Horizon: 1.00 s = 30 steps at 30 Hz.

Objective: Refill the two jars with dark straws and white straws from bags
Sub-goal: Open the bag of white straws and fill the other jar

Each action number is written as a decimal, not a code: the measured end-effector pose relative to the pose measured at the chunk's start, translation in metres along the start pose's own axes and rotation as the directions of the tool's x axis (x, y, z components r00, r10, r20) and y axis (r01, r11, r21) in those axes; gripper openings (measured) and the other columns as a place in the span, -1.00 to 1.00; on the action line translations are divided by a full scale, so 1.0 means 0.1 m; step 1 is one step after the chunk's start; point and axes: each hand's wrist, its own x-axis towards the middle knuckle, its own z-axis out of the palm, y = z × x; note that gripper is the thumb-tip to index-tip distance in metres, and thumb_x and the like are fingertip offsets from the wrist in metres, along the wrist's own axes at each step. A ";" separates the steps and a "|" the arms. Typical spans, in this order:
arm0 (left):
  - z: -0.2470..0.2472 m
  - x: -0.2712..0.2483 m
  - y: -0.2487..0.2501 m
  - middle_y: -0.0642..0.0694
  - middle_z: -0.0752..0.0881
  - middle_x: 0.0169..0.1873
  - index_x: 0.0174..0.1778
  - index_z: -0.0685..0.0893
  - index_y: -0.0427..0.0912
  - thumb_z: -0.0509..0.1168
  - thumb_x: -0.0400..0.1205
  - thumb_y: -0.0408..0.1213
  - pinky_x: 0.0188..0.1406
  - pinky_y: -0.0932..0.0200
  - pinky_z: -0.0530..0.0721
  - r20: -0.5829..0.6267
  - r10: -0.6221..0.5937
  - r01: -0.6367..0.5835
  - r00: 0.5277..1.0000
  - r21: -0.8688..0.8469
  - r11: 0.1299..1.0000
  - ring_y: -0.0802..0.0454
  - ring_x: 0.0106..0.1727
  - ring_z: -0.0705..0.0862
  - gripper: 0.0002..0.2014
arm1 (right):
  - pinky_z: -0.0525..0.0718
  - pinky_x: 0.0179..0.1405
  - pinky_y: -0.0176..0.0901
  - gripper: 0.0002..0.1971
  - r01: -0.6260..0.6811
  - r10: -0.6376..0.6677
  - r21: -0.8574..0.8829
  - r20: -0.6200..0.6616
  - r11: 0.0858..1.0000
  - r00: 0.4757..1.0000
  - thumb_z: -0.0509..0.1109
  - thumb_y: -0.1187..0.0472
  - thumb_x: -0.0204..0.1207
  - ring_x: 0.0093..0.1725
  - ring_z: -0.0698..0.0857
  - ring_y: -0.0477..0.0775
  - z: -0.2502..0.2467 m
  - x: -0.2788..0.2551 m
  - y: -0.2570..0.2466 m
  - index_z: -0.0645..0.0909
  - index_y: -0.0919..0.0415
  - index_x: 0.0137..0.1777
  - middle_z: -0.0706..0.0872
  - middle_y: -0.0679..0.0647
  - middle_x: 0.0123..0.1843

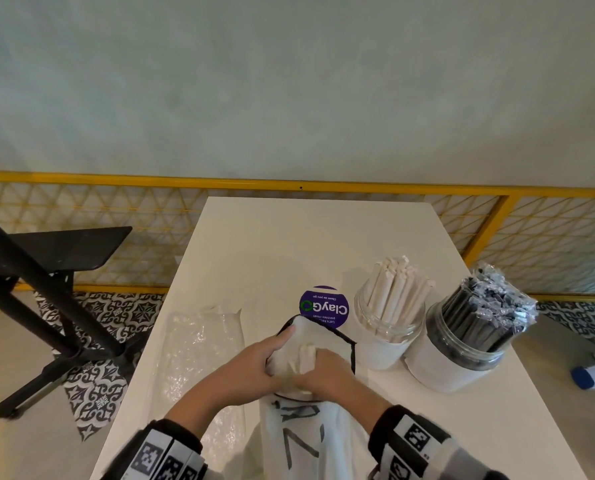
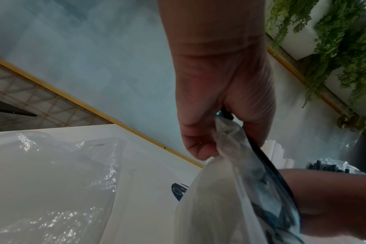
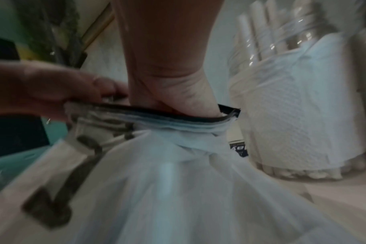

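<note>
On the white table (image 1: 323,237), a white bag (image 1: 306,441) with a black rim and black marks stands at the near edge. My left hand (image 1: 277,342) pinches the rim on its left side, which the left wrist view shows close up as the left hand (image 2: 207,148) on the bag (image 2: 224,206). My right hand (image 1: 311,374) reaches into the bag's mouth and grips a few white straws (image 1: 304,355). In the right wrist view its fingers are hidden inside the bag (image 3: 178,181). To the right stand a jar of white straws (image 1: 389,313) and a jar of dark straws (image 1: 472,327).
An empty clear plastic bag (image 1: 199,348) lies flat on the table's left side. A round purple sticker (image 1: 323,306) sits behind the white bag. A black table base (image 1: 47,278) stands on the floor to the left. A yellow lattice railing (image 1: 289,184) runs behind the table.
</note>
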 end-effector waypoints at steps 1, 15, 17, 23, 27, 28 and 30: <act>-0.02 0.01 -0.03 0.03 0.59 -0.12 0.57 0.11 0.35 0.27 0.42 -0.38 -0.29 0.35 0.49 -0.003 -0.014 0.014 1.000 0.006 1.000 0.24 -0.42 0.41 -0.14 | 0.65 -0.12 -0.12 -0.68 0.035 -0.032 0.137 -0.030 0.990 0.999 0.44 -0.02 0.28 -0.12 0.67 0.00 -0.06 -0.03 0.03 0.61 0.10 -0.01 0.67 -0.05 -0.15; 0.00 0.07 0.01 0.04 0.50 0.38 0.63 0.02 0.21 0.22 0.48 -0.44 -0.39 0.46 0.48 0.023 -0.051 0.049 0.998 0.089 0.995 0.31 -0.43 0.48 -0.14 | 0.67 0.09 0.06 -0.82 0.650 -0.253 0.526 -0.637 0.548 0.728 0.32 0.43 0.55 -0.02 0.81 0.17 -1.83 -1.09 -0.20 0.59 0.12 -0.02 0.81 0.10 -0.18; 0.00 0.06 -0.01 -0.02 0.59 0.14 0.62 0.01 0.28 0.22 0.48 -0.40 -0.43 0.41 0.41 0.025 -0.049 0.047 0.999 0.084 0.995 0.23 -0.49 0.37 -0.14 | 0.67 0.10 0.08 -0.76 0.709 -0.249 0.457 -0.717 0.537 0.651 0.30 0.45 0.56 0.01 0.79 0.20 -2.04 -1.19 -0.18 0.58 0.05 -0.05 0.79 0.04 -0.21; 0.00 0.05 0.00 0.11 0.56 0.12 0.58 0.01 0.35 0.22 0.48 -0.38 -0.42 0.41 0.43 0.021 -0.045 0.043 0.999 0.084 0.996 0.21 -0.41 0.36 -0.14 | 0.64 0.23 0.18 -0.72 0.667 -0.169 0.400 -0.767 0.628 0.619 0.34 0.38 0.54 0.09 0.76 0.14 -2.09 -0.96 0.04 0.66 -0.09 -0.11 0.81 0.07 -0.08; -0.02 0.05 -0.03 0.09 0.50 0.13 0.57 0.07 0.39 0.23 0.37 -0.33 -0.30 0.22 0.54 0.009 -0.049 0.049 0.999 0.021 0.999 0.10 -0.25 0.50 -0.11 | 0.69 0.14 0.08 -0.76 0.508 -0.051 0.476 -0.692 0.717 0.720 0.37 0.38 0.51 0.04 0.76 0.03 -1.73 -0.58 0.27 0.63 -0.01 0.00 0.82 0.01 -0.08; -0.02 0.05 -0.04 0.03 0.56 0.08 0.58 0.08 0.37 0.23 0.39 -0.36 -0.34 0.23 0.52 0.003 -0.053 0.053 0.999 0.024 0.998 0.11 -0.31 0.48 -0.11 | 0.71 0.06 -0.03 -0.75 0.478 -0.018 0.501 -0.677 0.721 0.736 0.39 0.38 0.50 0.05 0.76 0.04 -1.63 -0.52 0.33 0.64 -0.01 0.03 0.80 -0.02 -0.08; -0.01 0.05 -0.03 -0.05 0.58 -0.21 0.59 0.09 0.32 0.24 0.45 -0.44 -0.45 0.32 0.45 -0.006 -0.056 0.056 0.998 0.029 0.998 0.19 -0.46 0.39 -0.13 | 0.68 -0.10 -0.23 -0.64 0.454 0.015 0.530 -0.662 0.717 0.749 0.48 0.35 0.45 0.06 0.75 0.03 -1.51 -0.44 0.40 0.60 -0.05 0.17 0.76 -0.04 -0.01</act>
